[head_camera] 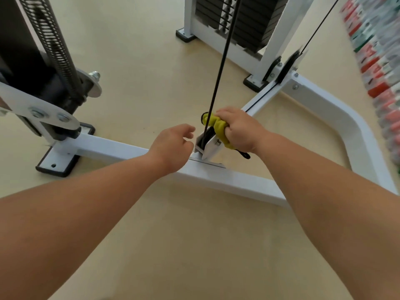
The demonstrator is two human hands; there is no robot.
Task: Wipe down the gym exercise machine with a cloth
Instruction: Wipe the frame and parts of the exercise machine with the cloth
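Note:
The gym machine has a white steel base frame (121, 149) lying low across the floor. A white pulley bracket (208, 147) stands on it, and a black cable (218, 81) runs up from the bracket. My right hand (240, 129) grips a bunched yellow cloth (217, 124) and holds it against the bracket's right side, next to the cable. My left hand (173, 146) hovers just left of the bracket over the frame, fingers loosely curled and holding nothing.
A black weight stack (244, 20) in white uprights stands at the back. At left are a coil spring (54, 42) and a black padded part. A white curved frame bar (355, 131) bends round on the right. Blurred coloured items (381, 61) line the right edge. The floor is beige.

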